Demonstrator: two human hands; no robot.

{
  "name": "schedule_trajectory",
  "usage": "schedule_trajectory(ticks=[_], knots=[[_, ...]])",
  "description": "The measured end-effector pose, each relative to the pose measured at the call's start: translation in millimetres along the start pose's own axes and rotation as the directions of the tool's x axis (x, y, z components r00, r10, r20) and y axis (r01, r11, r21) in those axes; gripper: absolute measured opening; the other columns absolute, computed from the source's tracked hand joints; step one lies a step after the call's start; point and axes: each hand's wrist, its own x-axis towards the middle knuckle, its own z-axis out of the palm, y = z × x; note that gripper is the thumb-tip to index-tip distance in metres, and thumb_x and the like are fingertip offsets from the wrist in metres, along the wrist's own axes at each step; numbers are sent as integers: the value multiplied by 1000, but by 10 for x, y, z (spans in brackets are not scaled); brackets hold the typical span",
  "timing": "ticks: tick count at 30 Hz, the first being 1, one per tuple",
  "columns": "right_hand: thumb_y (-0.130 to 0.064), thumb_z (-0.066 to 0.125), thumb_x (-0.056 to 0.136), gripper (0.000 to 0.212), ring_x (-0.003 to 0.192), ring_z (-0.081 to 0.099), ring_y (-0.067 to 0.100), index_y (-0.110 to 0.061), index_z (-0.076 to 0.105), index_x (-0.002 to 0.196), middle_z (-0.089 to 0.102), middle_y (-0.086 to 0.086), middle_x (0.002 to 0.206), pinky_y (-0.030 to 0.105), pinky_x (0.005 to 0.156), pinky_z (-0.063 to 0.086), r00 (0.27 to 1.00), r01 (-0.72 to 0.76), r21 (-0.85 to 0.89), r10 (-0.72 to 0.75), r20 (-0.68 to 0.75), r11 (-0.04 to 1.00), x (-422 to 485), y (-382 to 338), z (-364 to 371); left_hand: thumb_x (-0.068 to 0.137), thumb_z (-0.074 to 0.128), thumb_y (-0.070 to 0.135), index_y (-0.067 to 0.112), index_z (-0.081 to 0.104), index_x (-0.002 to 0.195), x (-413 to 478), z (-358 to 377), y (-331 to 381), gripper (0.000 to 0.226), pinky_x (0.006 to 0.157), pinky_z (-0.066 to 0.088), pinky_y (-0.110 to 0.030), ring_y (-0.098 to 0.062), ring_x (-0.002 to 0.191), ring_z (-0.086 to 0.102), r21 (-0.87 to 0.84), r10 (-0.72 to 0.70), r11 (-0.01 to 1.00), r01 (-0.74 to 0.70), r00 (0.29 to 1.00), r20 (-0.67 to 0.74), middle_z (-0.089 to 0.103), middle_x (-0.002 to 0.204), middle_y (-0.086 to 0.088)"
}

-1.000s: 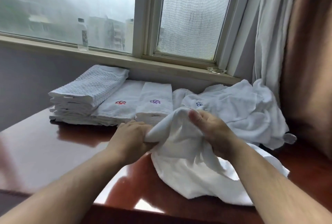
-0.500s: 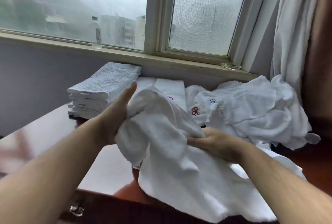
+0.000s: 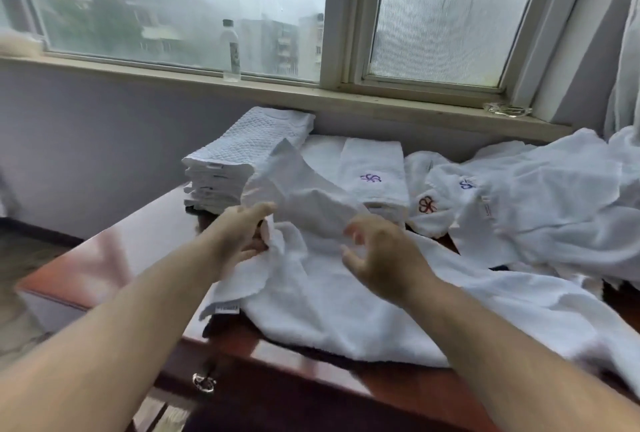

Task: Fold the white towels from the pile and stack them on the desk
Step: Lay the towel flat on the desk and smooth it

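The towel [image 3: 329, 279] lies crumpled on the desk [image 3: 114, 258] near its front edge. The left hand [image 3: 242, 237] pinches its edge; the right hand [image 3: 381, 258] hovers released. Better find both corners and pull flat before folding.

1. Single view only: head-worn wide-angle camera, so no second view overlaps it.
2. Looks forward and down from above the near edge of the desk [image 3: 114, 258], toward the window [image 3: 180, 5] behind it.
3. Close range: both forearms enter from the bottom corners; left hand [image 3: 242, 234] and right hand [image 3: 381, 258] sit near frame centre over the desk.
4. Desk runs diagonally, its left corner at mid-left, the right side cut by the frame edge.
5. Windowsill [image 3: 311, 92] behind the desk tilts down to the right; wide-angle bending shows at the frame edges.
6. Floor visible left of the desk, bottom-left.
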Motion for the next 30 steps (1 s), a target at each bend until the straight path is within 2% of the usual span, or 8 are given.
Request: schedule_trajectory(ticks=[2, 5, 13, 18, 22, 24, 28, 30], knots=[[-50, 59, 94, 37, 123, 48, 17, -29, 60, 125, 55, -6, 126, 32, 104, 39, 954, -55, 15, 48, 296, 998, -94, -72, 212, 68, 74, 55, 19, 63, 114, -26, -63, -212, 60, 89, 57, -38, -20, 97, 68, 332, 13, 943, -12, 1000, -1, 69, 108, -3], [-59, 47, 97, 47, 134, 39, 20, -34, 53, 136, 47, -4, 142, 39, 113, 30, 901, -77, -116, 119, 418, 990, -147, -59, 431, 68, 64, 55, 28, 57, 97, -59, -97, -365, 40, 70, 51, -26, -6, 83, 61, 704, 148, 703, -100, 989, -7, 65, 92, 9], [-43, 63, 96, 15, 107, 49, 11, -31, 69, 100, 56, -11, 103, 31, 98, 44, 930, 79, 20, -81, 360, 997, -179, -79, 355, 85, 55, 15, 10, 68, 72, 33, -243, -253, 19, 50, 38, -17, -14, 61, 53, 695, 311, 710, -112, 936, -166, 62, 58, 8], [-54, 69, 85, 28, 61, 55, 1, -27, 68, 76, 62, -17, 66, 15, 56, 40, 822, -66, 93, 1, 570, 994, -133, -93, 57, 90, 42, 13, 20, 58, 88, 82, -355, -137, 18, 71, 42, -32, -25, 86, 58, 651, 305, 757, -47, 908, -289, 64, 89, -2], [-54, 56, 94, 30, 99, 56, 10, -27, 69, 98, 63, -9, 100, 33, 88, 48, 942, -42, -137, 85, 324, 990, -78, -120, 104, 95, 44, 20, 33, 59, 99, 78, -393, -83, 20, 83, 44, -37, -30, 94, 53, 875, 362, 485, -10, 913, -190, 60, 103, -6], [-59, 44, 96, 43, 121, 50, 17, -30, 65, 119, 60, -2, 121, 39, 103, 41, 933, -92, -206, 157, 325, 974, -81, -113, 187, 96, 46, 24, 27, 55, 119, 79, -345, -94, 25, 90, 45, -43, -33, 108, 52, 923, 391, 386, 2, 905, -165, 56, 121, -11], [-66, 27, 97, 63, 144, 31, 24, -33, 39, 150, 36, -1, 155, 48, 117, 23, 816, -158, -295, 293, 499, 942, -95, 5, 356, 94, 50, 26, 24, 45, 141, -9, -183, -200, 48, 103, 33, -45, -30, 128, 36, 898, 488, 436, -59, 854, -181, 45, 138, -7], [-58, 30, 100, 57, 139, 35, 28, -29, 41, 148, 38, 3, 154, 47, 115, 25, 882, -141, -389, 294, 369, 911, -95, 33, 388, 91, 58, 27, 24, 51, 135, -122, -163, -288, 45, 101, 33, -43, -28, 125, 38, 914, 611, 378, -149, 782, -125, 48, 134, -3]])
